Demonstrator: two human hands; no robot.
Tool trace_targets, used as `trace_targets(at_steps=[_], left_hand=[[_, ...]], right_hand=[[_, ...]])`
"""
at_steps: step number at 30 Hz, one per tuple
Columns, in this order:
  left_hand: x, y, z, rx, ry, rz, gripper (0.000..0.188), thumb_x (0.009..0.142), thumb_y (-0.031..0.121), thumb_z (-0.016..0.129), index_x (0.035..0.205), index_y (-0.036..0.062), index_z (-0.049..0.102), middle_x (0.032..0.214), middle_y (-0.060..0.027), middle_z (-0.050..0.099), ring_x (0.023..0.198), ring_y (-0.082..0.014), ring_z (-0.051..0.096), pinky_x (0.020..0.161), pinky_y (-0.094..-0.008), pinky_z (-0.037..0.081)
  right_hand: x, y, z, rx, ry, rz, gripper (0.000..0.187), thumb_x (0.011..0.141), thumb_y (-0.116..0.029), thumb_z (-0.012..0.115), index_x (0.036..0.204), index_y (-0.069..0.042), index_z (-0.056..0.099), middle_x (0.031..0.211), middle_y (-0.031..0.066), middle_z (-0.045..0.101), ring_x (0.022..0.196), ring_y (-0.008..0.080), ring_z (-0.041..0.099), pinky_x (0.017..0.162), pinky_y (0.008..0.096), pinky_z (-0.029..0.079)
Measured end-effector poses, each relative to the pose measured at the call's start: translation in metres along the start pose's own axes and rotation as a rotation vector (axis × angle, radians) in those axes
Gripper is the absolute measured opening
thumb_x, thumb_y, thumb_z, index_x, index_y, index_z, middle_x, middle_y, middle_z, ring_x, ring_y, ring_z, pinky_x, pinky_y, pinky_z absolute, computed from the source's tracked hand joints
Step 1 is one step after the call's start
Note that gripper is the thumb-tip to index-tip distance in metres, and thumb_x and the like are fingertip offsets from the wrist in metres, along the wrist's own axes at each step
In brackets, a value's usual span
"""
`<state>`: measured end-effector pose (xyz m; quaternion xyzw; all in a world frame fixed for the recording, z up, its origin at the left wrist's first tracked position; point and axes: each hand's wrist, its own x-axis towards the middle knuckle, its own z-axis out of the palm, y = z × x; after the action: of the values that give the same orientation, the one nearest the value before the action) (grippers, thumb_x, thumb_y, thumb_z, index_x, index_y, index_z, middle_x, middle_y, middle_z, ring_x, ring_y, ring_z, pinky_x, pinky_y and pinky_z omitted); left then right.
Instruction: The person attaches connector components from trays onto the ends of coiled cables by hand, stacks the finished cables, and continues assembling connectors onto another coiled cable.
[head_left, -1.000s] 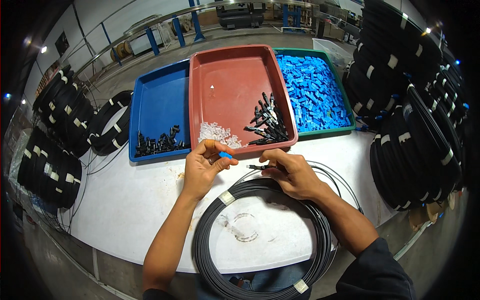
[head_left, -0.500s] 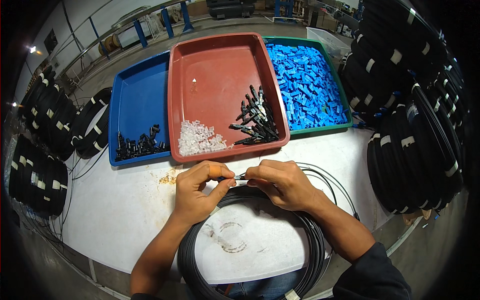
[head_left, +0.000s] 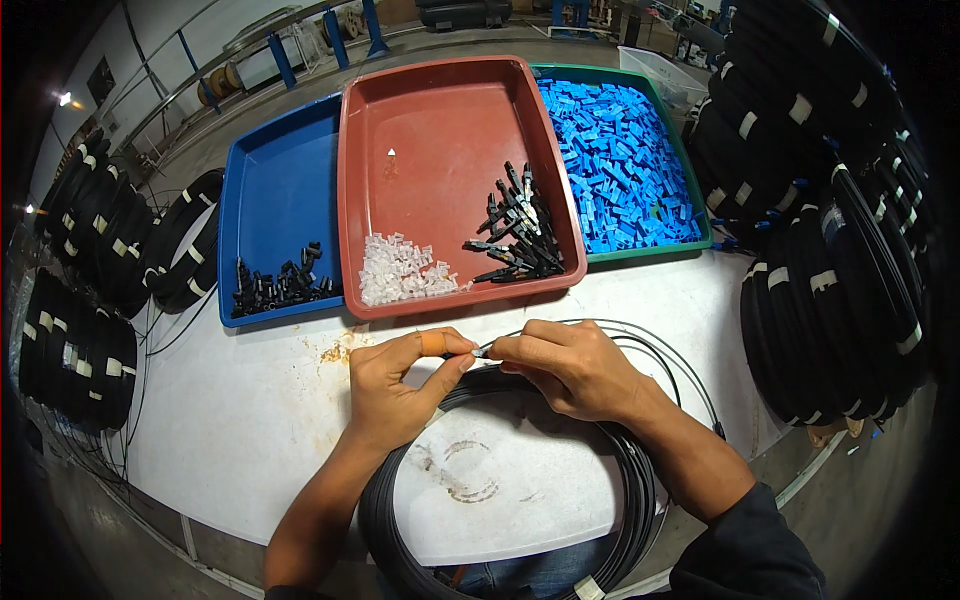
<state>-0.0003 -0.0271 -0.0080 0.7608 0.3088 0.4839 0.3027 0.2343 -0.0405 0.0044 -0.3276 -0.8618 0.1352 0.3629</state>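
Between my hands, above the far side of a black cable coil (head_left: pixel 380 510), is a small light and dark cable connector (head_left: pixel 482 352). My left hand (head_left: pixel 400 378), with an orange band round its index finger, pinches the connector's left end between thumb and index finger. My right hand (head_left: pixel 575 368) is closed on its right end, hiding most of that side. The two sets of fingertips almost meet. Loose black cable (head_left: pixel 690 374) arcs out from near my right hand to the right. The coil lies partly on the white table and reaches over its near edge.
Beyond my hands stand a blue tray (head_left: pixel 285 185) with black sleeves, a red tray (head_left: pixel 440 130) with clear plastic pieces (head_left: pixel 400 272) and black connectors (head_left: pixel 520 225), and a green tray (head_left: pixel 690 185) full of blue clips. Cable coils are stacked left (head_left: pixel 75 350) and right (head_left: pixel 830 310).
My fingertips have come closer together, so less of the connector shows between them. The whole view has shifted slightly; both hands keep their pinch.
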Motion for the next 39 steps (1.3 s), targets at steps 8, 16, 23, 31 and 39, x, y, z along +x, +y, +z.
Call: trace_targets(at_steps=[8,16,23,31,39], left_hand=[[-0.0003,0.0003,0.0012,-0.055,-0.001,-0.017,0.018,0.082,-0.003,0.079,0.1,-0.0039,0.077,0.096,-0.0157,0.078,0.09,-0.0213,0.077,0.084,-0.0297,0.06],[0.0019,0.0044,0.0015,0.002,-0.018,0.079,0.016,0.08,-0.005,0.08,0.096,-0.0033,0.077,0.095,-0.0168,0.078,0.088,-0.023,0.077,0.081,-0.0305,0.062],[0.0008,0.0002,0.0023,-0.032,-0.022,0.052,0.018,0.081,-0.004,0.08,0.098,-0.0029,0.077,0.095,-0.0155,0.078,0.088,-0.0222,0.077,0.081,-0.0301,0.062],[0.001,0.0023,0.0014,-0.03,0.013,0.02,0.018,0.082,-0.002,0.08,0.099,-0.0033,0.078,0.095,-0.0151,0.079,0.089,-0.0207,0.077,0.082,-0.0291,0.06],[0.0011,0.0025,0.0022,-0.042,0.024,-0.004,0.017,0.082,-0.002,0.08,0.098,-0.003,0.078,0.094,-0.0141,0.079,0.087,-0.019,0.077,0.081,-0.0284,0.06]], right_hand=[[0.0005,-0.0053,-0.0048,-0.029,-0.082,0.002,0.028,0.088,-0.006,0.071,0.115,-0.009,0.069,0.077,0.0084,0.066,0.063,0.0284,0.067,0.056,0.0398,0.054],[-0.0001,0.0009,-0.0051,0.138,-0.106,-0.005,0.036,0.087,-0.006,0.068,0.122,-0.008,0.065,0.083,0.0122,0.067,0.07,0.035,0.068,0.062,0.0442,0.055],[-0.0006,0.0,-0.0043,0.139,-0.109,0.006,0.031,0.088,-0.005,0.068,0.119,-0.006,0.064,0.088,0.0136,0.07,0.075,0.0351,0.07,0.064,0.0438,0.056],[0.0014,-0.0057,-0.0066,0.092,-0.106,0.042,0.032,0.088,-0.005,0.068,0.119,-0.007,0.065,0.087,0.0135,0.071,0.073,0.0343,0.07,0.063,0.0434,0.056],[-0.0001,-0.0048,-0.0048,0.064,-0.08,0.017,0.033,0.087,-0.004,0.068,0.12,-0.009,0.067,0.082,0.0111,0.069,0.069,0.0333,0.069,0.06,0.0432,0.055]])
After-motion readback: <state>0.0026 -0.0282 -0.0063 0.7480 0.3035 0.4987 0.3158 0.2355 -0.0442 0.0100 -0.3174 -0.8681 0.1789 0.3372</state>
